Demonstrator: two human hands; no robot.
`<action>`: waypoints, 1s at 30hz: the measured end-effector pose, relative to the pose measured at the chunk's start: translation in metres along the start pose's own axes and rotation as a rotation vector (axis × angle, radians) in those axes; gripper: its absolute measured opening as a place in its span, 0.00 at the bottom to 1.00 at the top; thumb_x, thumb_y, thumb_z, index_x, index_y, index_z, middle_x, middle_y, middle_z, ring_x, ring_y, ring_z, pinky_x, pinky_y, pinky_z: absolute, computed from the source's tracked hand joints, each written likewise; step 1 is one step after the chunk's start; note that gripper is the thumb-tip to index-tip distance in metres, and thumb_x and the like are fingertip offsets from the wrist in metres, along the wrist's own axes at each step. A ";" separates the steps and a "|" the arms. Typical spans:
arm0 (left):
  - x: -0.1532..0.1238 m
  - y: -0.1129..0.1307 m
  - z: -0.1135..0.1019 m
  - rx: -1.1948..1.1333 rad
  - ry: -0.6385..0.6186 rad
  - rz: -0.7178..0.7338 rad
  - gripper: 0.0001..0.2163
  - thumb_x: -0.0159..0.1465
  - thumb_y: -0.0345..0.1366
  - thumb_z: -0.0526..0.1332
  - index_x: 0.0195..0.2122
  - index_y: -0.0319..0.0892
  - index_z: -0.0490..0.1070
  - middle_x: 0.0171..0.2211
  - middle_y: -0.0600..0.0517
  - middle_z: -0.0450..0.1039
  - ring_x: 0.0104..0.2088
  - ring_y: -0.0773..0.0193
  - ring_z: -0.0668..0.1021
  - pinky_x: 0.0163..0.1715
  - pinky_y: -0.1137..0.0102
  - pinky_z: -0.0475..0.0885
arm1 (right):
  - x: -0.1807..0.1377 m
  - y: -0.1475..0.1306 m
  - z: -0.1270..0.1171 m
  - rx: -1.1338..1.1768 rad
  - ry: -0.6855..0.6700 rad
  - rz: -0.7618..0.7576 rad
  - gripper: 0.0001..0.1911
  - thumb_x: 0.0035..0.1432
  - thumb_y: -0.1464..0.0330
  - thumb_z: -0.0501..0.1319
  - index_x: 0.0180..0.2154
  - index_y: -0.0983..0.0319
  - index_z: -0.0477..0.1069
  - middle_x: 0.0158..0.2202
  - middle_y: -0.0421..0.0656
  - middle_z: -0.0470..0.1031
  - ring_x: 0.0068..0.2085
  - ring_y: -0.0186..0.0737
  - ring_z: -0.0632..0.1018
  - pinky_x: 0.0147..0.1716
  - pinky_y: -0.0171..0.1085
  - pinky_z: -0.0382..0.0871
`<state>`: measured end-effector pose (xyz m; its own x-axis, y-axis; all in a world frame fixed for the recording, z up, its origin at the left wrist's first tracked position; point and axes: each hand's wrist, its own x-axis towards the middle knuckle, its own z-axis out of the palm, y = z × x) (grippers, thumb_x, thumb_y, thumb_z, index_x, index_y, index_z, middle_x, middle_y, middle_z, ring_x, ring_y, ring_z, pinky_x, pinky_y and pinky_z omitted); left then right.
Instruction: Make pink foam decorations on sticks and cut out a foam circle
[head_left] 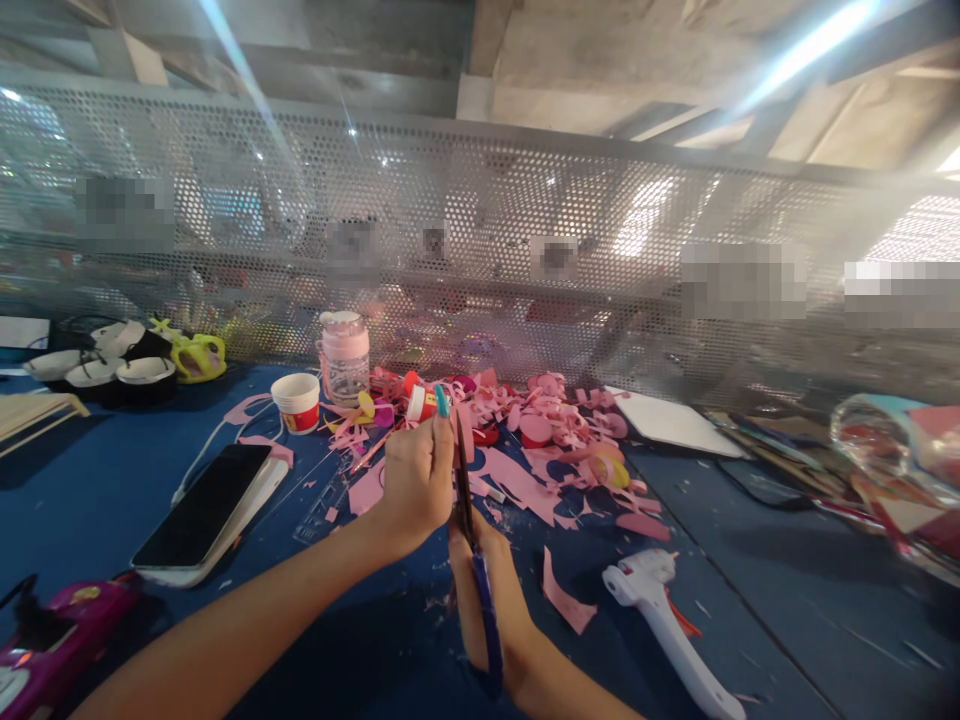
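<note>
My right hand (514, 600) grips a pair of scissors (487, 610) with dark blue handles, blades pointing up and away from me. Just to the left, my left hand (420, 480) is closed, pinching a small pink piece (463, 432) beside the blades. Whether the blades touch that piece I cannot tell. Something teal (442, 401) shows at the tip of the left thumb. Behind both hands, a heap of pink scraps and cut-out discs (536, 430) spreads over the blue table (360, 640). One loose pink strip (566, 595) lies right of my right hand.
A white glue gun (667, 620) lies at the right. Leftward are a black phone (206, 505), a paper cup (296, 402) and a pink-lidded bottle (345, 355). A purple device (71, 630) sits front left. A perforated metal screen (420, 180) borders the table's back.
</note>
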<state>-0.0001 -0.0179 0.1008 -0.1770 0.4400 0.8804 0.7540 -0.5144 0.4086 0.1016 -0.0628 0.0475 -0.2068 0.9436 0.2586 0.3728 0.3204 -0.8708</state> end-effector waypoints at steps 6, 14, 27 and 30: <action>0.000 0.000 0.000 -0.012 0.001 0.011 0.18 0.64 0.31 0.44 0.16 0.44 0.49 0.10 0.57 0.54 0.12 0.71 0.58 0.15 0.71 0.50 | -0.003 -0.007 0.000 -0.016 0.050 0.000 0.14 0.58 0.64 0.46 0.34 0.63 0.66 0.16 0.37 0.63 0.22 0.37 0.70 0.20 0.32 0.61; 0.000 -0.001 0.001 -0.033 -0.018 -0.005 0.18 0.65 0.32 0.43 0.16 0.43 0.50 0.10 0.58 0.53 0.12 0.71 0.58 0.15 0.71 0.50 | -0.002 0.001 0.001 -0.007 0.014 -0.034 0.16 0.59 0.60 0.46 0.32 0.63 0.66 0.13 0.36 0.61 0.20 0.37 0.69 0.18 0.32 0.61; -0.005 0.003 0.001 -0.060 -0.077 -0.013 0.18 0.65 0.32 0.43 0.16 0.43 0.51 0.10 0.57 0.55 0.13 0.71 0.60 0.16 0.71 0.52 | -0.003 -0.016 -0.006 -0.009 0.112 -0.107 0.15 0.58 0.63 0.46 0.34 0.62 0.68 0.19 0.40 0.67 0.27 0.40 0.73 0.27 0.36 0.66; -0.006 0.004 0.001 -0.082 -0.101 -0.026 0.18 0.65 0.32 0.43 0.16 0.43 0.52 0.11 0.57 0.56 0.13 0.71 0.60 0.16 0.72 0.52 | -0.006 -0.021 -0.006 -0.012 0.135 -0.100 0.15 0.58 0.64 0.45 0.35 0.61 0.68 0.24 0.43 0.70 0.29 0.40 0.73 0.30 0.36 0.67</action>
<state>0.0043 -0.0219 0.0972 -0.1277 0.5239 0.8421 0.6952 -0.5584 0.4528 0.1007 -0.0750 0.0665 -0.1199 0.9094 0.3983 0.3674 0.4133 -0.8332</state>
